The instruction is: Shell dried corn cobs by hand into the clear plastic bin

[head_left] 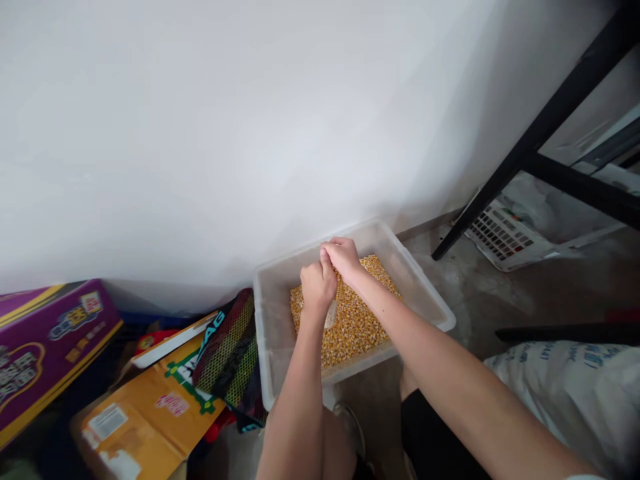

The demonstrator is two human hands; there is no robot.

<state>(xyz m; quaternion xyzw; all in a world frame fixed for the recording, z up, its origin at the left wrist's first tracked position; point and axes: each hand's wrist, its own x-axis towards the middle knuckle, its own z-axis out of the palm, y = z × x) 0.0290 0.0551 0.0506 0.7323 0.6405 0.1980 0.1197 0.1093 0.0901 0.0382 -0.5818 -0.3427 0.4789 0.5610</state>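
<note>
Both bare hands are together over a clear plastic bin [400, 267], close enough to touch at the knuckles. The left hand [317, 285] is closed around a corn cob [331, 315], whose pale, bare lower end sticks out below the fist. The right hand [343, 259] sits just beyond it, curled over the upper part of the cob, where a strip of yellow kernels still shows between the two hands. The cob is held upright but tilted, above the middle of the bin and not touching the pile below.

A layer of loose, dried corn kernels [347, 327] covers most of the bin's floor, leaving a bare strip along the near left side. The bin stands on a concrete floor [480, 293], its far edge near a white wall [200, 133].

Just left of the bin leans a black mesh bag [227, 353] with yellow-green netting, beside a flattened cardboard box [150, 407] and a purple printed carton [50, 353] at the far left. To the right, a white woven sack [565, 393] with blue print lies near the person's black shorts [435, 440]. Farther right, the black metal legs of a stand [525, 147] rise above a white slotted plastic panel [503, 237].
</note>
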